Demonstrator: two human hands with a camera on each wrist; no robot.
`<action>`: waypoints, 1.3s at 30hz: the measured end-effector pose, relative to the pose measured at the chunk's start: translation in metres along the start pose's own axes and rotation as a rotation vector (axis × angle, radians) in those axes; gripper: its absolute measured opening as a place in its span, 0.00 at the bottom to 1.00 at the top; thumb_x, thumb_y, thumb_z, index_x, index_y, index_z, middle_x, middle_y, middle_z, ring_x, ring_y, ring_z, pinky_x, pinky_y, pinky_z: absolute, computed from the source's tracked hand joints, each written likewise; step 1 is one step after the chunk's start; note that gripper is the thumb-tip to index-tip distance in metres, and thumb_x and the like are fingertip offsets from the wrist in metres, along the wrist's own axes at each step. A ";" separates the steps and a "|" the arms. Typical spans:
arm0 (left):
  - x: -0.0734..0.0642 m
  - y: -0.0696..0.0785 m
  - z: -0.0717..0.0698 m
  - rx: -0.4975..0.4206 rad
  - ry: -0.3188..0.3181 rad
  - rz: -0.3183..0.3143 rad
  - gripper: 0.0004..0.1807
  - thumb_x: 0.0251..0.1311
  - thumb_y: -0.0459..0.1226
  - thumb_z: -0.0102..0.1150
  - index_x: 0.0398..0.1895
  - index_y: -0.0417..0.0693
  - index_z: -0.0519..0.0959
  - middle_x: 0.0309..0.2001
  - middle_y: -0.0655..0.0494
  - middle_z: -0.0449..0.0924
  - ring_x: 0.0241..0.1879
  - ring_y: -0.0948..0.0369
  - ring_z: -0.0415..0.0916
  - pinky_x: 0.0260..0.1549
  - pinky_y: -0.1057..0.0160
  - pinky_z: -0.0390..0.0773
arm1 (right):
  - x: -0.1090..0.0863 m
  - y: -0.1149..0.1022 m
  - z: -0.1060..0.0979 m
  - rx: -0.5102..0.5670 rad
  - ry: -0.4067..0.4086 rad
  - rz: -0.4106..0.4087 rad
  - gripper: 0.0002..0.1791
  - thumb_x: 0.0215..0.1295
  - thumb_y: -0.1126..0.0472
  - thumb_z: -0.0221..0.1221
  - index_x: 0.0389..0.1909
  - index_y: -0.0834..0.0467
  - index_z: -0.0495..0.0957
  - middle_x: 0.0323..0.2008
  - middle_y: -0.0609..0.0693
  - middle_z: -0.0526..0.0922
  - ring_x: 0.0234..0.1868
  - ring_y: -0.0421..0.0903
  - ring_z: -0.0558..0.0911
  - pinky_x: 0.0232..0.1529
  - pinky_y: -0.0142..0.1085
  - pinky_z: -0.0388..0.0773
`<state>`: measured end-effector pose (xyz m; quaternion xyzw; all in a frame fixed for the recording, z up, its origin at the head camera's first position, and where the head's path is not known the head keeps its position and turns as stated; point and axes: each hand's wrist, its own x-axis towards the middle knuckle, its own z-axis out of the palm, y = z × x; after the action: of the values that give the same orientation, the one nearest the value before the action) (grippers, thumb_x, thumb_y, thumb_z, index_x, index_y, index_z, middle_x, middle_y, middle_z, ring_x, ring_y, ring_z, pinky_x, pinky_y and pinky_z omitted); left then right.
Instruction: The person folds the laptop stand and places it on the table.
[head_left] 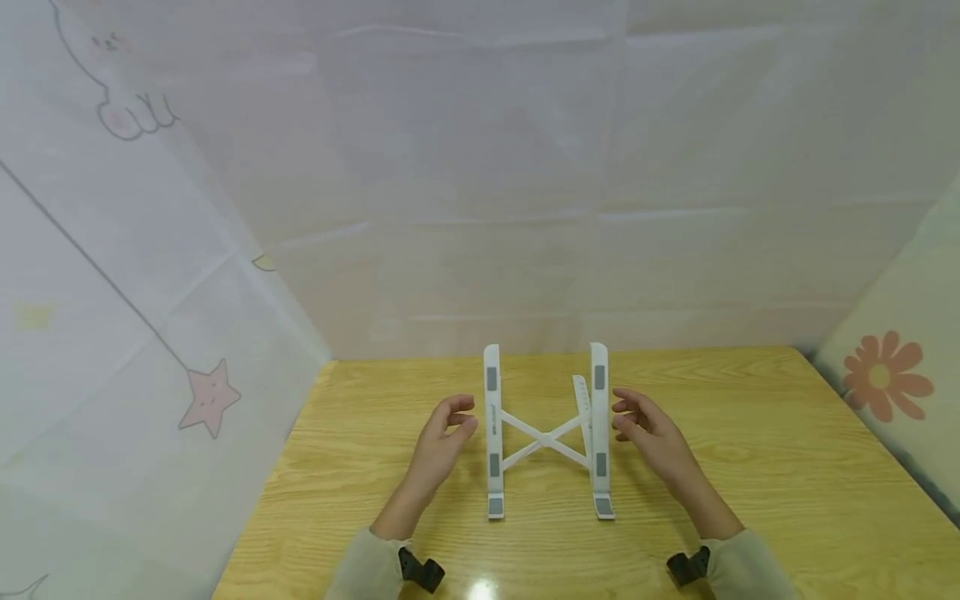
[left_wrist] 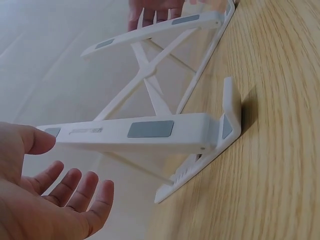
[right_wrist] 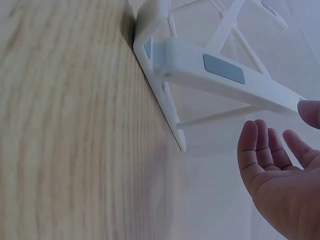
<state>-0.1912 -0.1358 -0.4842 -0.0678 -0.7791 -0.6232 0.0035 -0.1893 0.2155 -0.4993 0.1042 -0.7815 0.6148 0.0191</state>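
A white folding laptop stand [head_left: 545, 437] stands unfolded on the table, its two long side bars joined by crossed struts. Grey pads line the bars, and short lips turn up at the near ends. To the left of the stand is my left hand [head_left: 444, 446], fingers loosely bent and a small gap between them and the left bar [left_wrist: 107, 132]. My right hand [head_left: 660, 442] hovers by the right bar [right_wrist: 220, 75], thumb and fingers relaxed and very near it. Neither palm has anything in it. Part of the stand's far base is hidden behind its bars.
The wood-grain table [head_left: 750, 467] extends on both sides of the stand. A pale cloth backdrop [head_left: 480, 183] hangs behind it, with printed side panels at left and right. Each wrist wears a small black camera [head_left: 422, 570].
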 end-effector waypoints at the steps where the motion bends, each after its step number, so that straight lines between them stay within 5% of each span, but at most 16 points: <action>1: 0.000 0.000 0.001 -0.007 -0.001 0.001 0.21 0.72 0.38 0.58 0.66 0.45 0.72 0.62 0.51 0.75 0.57 0.53 0.72 0.51 0.60 0.77 | 0.000 -0.001 0.000 0.003 0.000 0.002 0.28 0.76 0.58 0.57 0.72 0.61 0.65 0.56 0.62 0.74 0.51 0.52 0.80 0.50 0.41 0.84; 14: 0.008 0.001 0.015 -0.093 0.009 -0.007 0.22 0.71 0.33 0.58 0.66 0.40 0.71 0.63 0.44 0.74 0.56 0.49 0.72 0.47 0.65 0.79 | 0.007 -0.002 0.005 0.027 -0.003 0.042 0.28 0.76 0.56 0.58 0.71 0.61 0.66 0.55 0.63 0.74 0.48 0.41 0.81 0.51 0.43 0.84; 21: 0.012 0.003 0.019 -0.106 0.026 -0.020 0.22 0.69 0.32 0.60 0.64 0.42 0.73 0.62 0.45 0.75 0.54 0.51 0.74 0.49 0.57 0.82 | 0.011 -0.002 0.007 0.044 0.002 0.066 0.28 0.75 0.58 0.58 0.71 0.63 0.65 0.54 0.62 0.73 0.47 0.40 0.81 0.49 0.36 0.84; 28: 0.013 0.004 0.021 -0.127 0.019 -0.009 0.23 0.69 0.30 0.59 0.66 0.42 0.71 0.60 0.42 0.74 0.51 0.51 0.73 0.51 0.43 0.82 | 0.012 0.002 0.009 0.040 0.007 0.071 0.28 0.75 0.58 0.58 0.71 0.62 0.65 0.53 0.61 0.74 0.47 0.41 0.80 0.50 0.42 0.84; 39: 0.016 0.002 0.019 -0.105 0.000 -0.018 0.27 0.66 0.28 0.60 0.68 0.50 0.71 0.55 0.44 0.76 0.48 0.53 0.75 0.45 0.52 0.85 | 0.012 0.003 0.010 0.045 -0.001 0.068 0.28 0.75 0.59 0.58 0.72 0.61 0.65 0.51 0.62 0.74 0.46 0.42 0.80 0.49 0.43 0.84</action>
<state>-0.2056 -0.1149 -0.4850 -0.0610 -0.7461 -0.6630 -0.0057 -0.2003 0.2052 -0.5032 0.0785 -0.7706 0.6324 -0.0046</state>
